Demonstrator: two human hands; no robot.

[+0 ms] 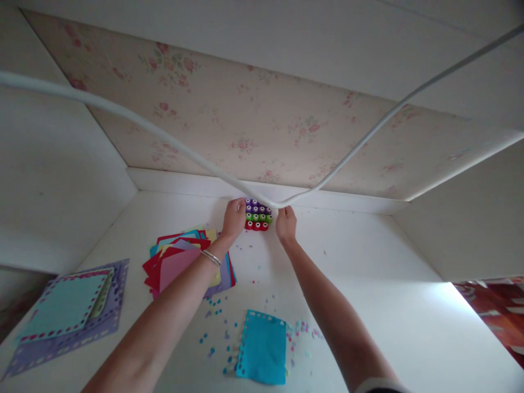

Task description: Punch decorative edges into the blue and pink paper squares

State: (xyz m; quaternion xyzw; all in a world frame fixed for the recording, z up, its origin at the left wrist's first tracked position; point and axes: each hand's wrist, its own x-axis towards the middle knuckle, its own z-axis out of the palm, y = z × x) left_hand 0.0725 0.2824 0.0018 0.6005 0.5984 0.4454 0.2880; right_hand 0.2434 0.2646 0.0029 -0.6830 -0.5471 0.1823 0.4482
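Both hands are at the far side of a white bench [360,256], close to its back edge, with a block of small coloured pieces [257,217] between them. The pieces stand in rows: purple at the back, then green, with red nearest the person. Each has a white round top with a dark centre. The left hand [234,218] has its fingers curled in at the block's left side and seems to touch it. The right hand [286,222] is also curled, just beside the block's right side. Whether either hand grips a piece, I cannot tell. A bracelet [210,257] is on the left wrist.

A loose stack of coloured paper [176,267] lies near the left hand, partly behind the left forearm, with pink, red, blue, yellow and purple sheets fanned out. Farther left, a pale blue sheet [67,303] with marks along its edges lies over a larger purple sheet [112,305] with a row of holes around its border. Nearer the person, between the forearms, is a bright blue sheet [264,349] with holes along its top and left edges. Blue dots [212,351] are scattered to its left, and pink and purple bits [303,327] to its right. A white cord [164,136] hangs across the view, covering part of the block's back row.
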